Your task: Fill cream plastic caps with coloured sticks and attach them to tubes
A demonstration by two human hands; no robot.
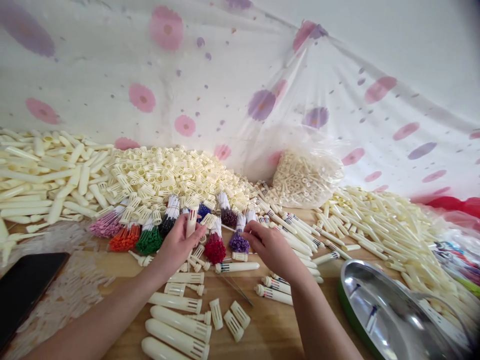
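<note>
My left hand (179,245) is closed around a cream slotted pen barrel part (191,222), held upright, with a little red showing in its slots. My right hand (272,245) has its thumb and fingers drawn together beside a bundle of purple pen refills (239,242); whatever they pinch is too small to make out. Between the hands stands a bundle of red refills (215,247). Green refills (149,241), orange refills (124,237), pink refills (108,222) and black refills (170,215) stand in bundles to the left, white ends up.
Slotted cream parts (180,170) are heaped behind the bundles. A clear bag (307,177) of small parts stands behind. Pen barrels (178,325) lie in front, near metal tweezers (238,289). A metal tray (390,310) sits right, a phone (30,285) left.
</note>
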